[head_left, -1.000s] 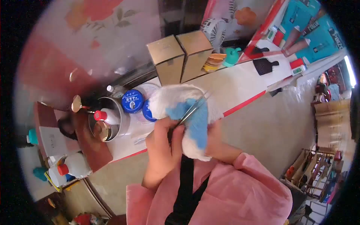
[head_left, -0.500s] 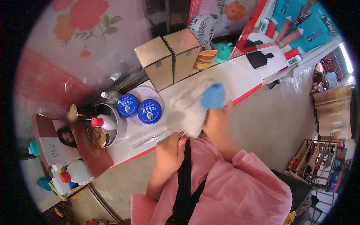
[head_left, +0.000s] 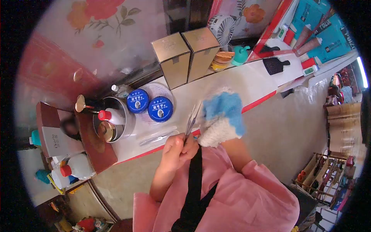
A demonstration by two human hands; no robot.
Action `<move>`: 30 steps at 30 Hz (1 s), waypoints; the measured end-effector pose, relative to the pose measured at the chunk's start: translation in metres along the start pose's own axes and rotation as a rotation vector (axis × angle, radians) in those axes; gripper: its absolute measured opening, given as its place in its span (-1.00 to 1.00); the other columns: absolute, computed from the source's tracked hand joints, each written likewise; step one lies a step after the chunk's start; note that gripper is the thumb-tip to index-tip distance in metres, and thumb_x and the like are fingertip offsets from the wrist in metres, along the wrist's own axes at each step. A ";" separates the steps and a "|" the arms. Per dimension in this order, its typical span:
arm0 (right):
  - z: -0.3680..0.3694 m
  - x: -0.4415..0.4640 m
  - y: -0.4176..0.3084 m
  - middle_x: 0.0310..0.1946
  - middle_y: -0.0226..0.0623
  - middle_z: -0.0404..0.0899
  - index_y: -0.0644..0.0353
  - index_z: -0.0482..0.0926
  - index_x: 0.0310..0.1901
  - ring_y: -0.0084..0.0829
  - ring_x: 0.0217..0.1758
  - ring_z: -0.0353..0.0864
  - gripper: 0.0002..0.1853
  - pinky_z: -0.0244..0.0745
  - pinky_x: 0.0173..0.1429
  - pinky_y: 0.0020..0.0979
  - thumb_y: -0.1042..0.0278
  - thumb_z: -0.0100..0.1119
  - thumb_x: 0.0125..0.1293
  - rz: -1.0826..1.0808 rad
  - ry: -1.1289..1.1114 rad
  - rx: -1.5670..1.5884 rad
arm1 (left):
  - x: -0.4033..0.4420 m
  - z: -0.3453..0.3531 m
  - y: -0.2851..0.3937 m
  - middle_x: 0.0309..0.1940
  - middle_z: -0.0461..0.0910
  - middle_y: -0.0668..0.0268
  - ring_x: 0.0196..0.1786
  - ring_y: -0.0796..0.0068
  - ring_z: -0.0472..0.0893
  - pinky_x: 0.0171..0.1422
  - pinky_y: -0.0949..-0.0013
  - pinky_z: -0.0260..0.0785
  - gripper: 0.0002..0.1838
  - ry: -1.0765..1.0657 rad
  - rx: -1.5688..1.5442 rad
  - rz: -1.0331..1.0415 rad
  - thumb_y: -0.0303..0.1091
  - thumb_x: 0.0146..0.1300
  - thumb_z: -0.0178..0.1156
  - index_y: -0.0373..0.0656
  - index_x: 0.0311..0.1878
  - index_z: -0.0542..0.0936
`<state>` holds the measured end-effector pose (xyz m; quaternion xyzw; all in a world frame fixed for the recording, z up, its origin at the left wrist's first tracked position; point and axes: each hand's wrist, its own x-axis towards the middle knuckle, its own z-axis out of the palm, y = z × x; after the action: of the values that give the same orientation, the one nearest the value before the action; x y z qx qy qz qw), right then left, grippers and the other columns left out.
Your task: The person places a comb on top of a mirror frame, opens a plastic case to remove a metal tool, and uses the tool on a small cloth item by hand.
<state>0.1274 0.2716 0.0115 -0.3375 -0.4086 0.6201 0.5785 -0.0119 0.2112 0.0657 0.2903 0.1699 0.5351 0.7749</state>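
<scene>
My left hand [head_left: 180, 147] is closed around slim metal tweezers [head_left: 192, 120], whose two pointed prongs stick up and stand slightly apart. Just right of the prongs, a fluffy blue and white towel [head_left: 223, 116] hangs bunched over my right hand. Only the forearm [head_left: 236, 150] shows below it; the fingers are hidden, and the towel is held up close to the tweezers. On the counter left of my left hand lies a clear plastic tray [head_left: 158, 138] with a thin silver tool in it.
Two blue round tubs [head_left: 160, 109] sit on or beside a patterned plate [head_left: 164, 91]. Left of them, a metal pot [head_left: 129, 125] holds a red-capped bottle [head_left: 111, 115]. Tall gold boxes [head_left: 172, 62] and a white fan [head_left: 222, 29] stand behind; a black brush [head_left: 275, 65] lies right.
The towel has come off the white counter and up toward the tweezers, covering my right hand. My left hand has raised the tweezers, so their prongs show in full. The view has shifted slightly.
</scene>
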 end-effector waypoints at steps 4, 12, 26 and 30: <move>0.029 -0.014 -0.038 -0.43 -0.31 0.39 0.27 0.32 -0.34 -0.51 -0.45 0.39 -0.57 0.29 -0.42 -0.58 0.48 0.19 -0.39 -0.163 -0.053 -0.601 | 0.000 0.002 -0.007 -0.84 0.09 0.46 -0.76 0.72 0.04 -0.71 0.61 -0.17 -0.61 0.077 0.160 0.053 -0.13 0.10 -0.26 -0.16 -0.73 0.15; 0.053 -0.015 -0.060 -0.43 -0.40 0.39 0.27 0.35 -0.31 -0.62 -0.38 0.36 -0.56 0.28 -0.26 -0.56 0.47 0.20 -0.38 0.024 -0.091 -0.062 | -0.002 0.004 -0.003 -0.83 0.17 0.44 -0.74 0.71 0.09 -0.69 0.59 -0.09 -0.65 0.195 0.578 0.083 -0.20 0.09 -0.20 -0.22 -0.71 0.22; 0.057 -0.005 -0.063 -0.40 -0.36 0.39 0.28 0.35 -0.33 -0.58 -0.35 0.37 -0.56 0.29 -0.27 -0.56 0.46 0.22 -0.39 -0.035 -0.189 -0.134 | 0.001 0.012 0.016 -0.72 0.35 0.18 -0.67 0.29 0.38 -0.61 0.44 0.18 -0.85 0.336 1.386 0.385 -0.36 -0.03 -0.04 -0.27 -0.48 0.31; 0.048 0.000 -0.033 -0.42 -0.37 0.40 0.27 0.37 -0.35 -0.59 -0.36 0.37 -0.56 0.30 -0.29 -0.56 0.47 0.24 -0.42 -0.021 -0.243 -0.140 | 0.002 0.010 0.016 -0.70 0.36 0.18 -0.66 0.26 0.37 -0.61 0.39 0.18 -0.87 0.375 1.534 0.495 -0.38 -0.05 -0.02 -0.26 -0.50 0.34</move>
<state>0.0988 0.2663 0.0622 -0.2949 -0.5214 0.6203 0.5064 -0.0171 0.2148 0.0838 0.6734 0.5457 0.4651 0.1800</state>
